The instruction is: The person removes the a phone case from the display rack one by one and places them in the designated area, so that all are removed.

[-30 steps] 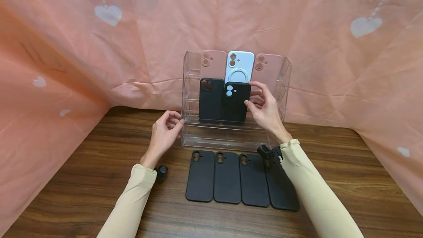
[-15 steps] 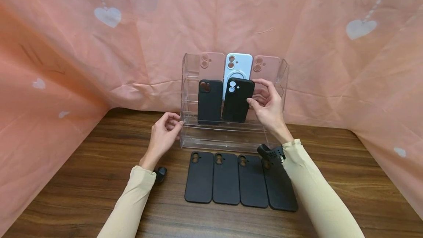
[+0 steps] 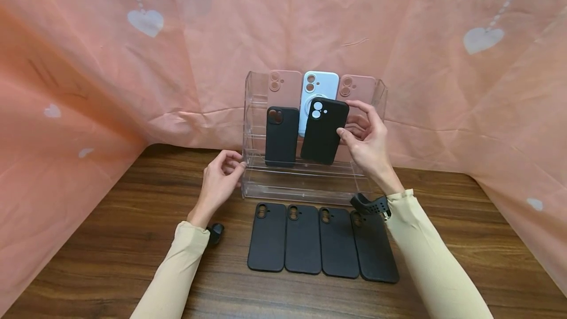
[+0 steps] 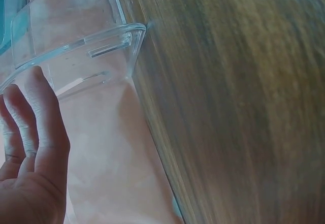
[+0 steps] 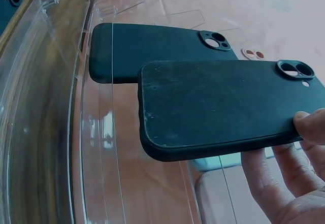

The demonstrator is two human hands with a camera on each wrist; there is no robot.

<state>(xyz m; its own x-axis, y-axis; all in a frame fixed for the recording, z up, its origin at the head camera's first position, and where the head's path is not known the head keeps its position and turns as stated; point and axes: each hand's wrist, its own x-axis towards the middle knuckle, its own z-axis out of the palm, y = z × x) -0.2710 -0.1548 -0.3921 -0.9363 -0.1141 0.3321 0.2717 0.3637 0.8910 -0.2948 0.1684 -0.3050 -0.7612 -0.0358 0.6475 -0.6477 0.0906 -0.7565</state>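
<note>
My right hand (image 3: pixel 371 143) pinches a black phone case (image 3: pixel 325 134) by its right edge, thumb in front and fingers behind. Tilted slightly, that case overlaps the white phone case (image 3: pixel 320 82) behind it in the head view. The right wrist view shows its lower end away from the clear stand's front lip (image 5: pixel 94 148). Another black case (image 3: pixel 282 137) stands upright in the stand to its left. At the stand's left side, my left hand (image 3: pixel 221 176) has its fingertips right at the edge; its fingers (image 4: pixel 48 127) look fairly straight in the left wrist view.
Two pink cases (image 3: pixel 284 87) flank the white one on the stand's upper tier. Several black cases (image 3: pixel 267 238) lie in a row on the wooden table (image 3: pixel 133 240) before the stand. A peach curtain (image 3: pixel 221 38) with white hearts hangs behind and at both sides.
The right hand has drawn the black case up and to the right, tilting it, out from its place beside the other black case. The left hand stays at the stand's side.
</note>
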